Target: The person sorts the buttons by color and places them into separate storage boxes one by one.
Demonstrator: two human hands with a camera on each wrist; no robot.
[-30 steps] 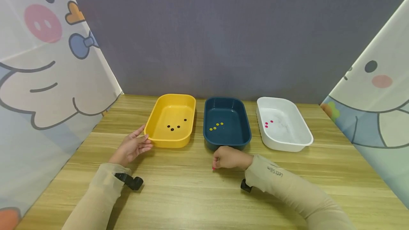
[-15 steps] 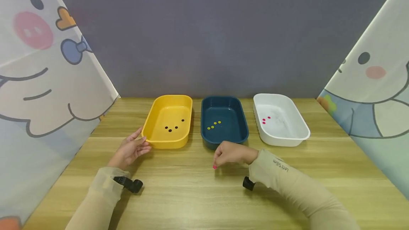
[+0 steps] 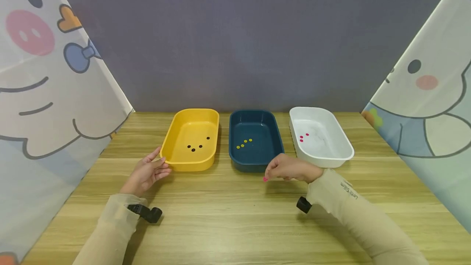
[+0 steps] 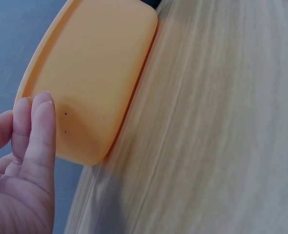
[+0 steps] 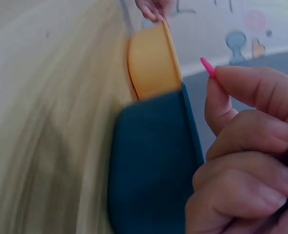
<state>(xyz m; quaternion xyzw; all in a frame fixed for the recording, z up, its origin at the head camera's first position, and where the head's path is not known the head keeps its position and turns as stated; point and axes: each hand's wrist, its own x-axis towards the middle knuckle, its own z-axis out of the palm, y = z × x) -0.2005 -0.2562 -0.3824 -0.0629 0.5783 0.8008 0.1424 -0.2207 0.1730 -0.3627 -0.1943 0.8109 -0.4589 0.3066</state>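
Observation:
My right hand (image 3: 288, 167) pinches a small pink button (image 3: 265, 179) between thumb and forefinger, above the table just in front of the dark blue tray (image 3: 256, 167). In the right wrist view the button (image 5: 208, 67) shows edge-on, with the other fingers curled. My left hand (image 3: 147, 174) holds the near left corner of the yellow tray (image 3: 191, 166), thumb and fingers at its rim. Several black buttons (image 3: 193, 150) lie in the yellow tray. Several yellow buttons (image 3: 242, 145) lie in the blue one. The white tray (image 3: 325, 162) has three pink buttons (image 3: 301, 137).
All three trays stand in a row on the wooden table (image 3: 220, 224), before a grey partition (image 3: 235, 40). Cartoon-printed panels (image 3: 55, 93) flank the table at left and right. A black camera (image 3: 303, 205) sits on the right wrist.
My right hand has lifted the pink button off the table and carried it to the right, towards the white tray. The left hand stays at the yellow tray; the head view has shifted slightly.

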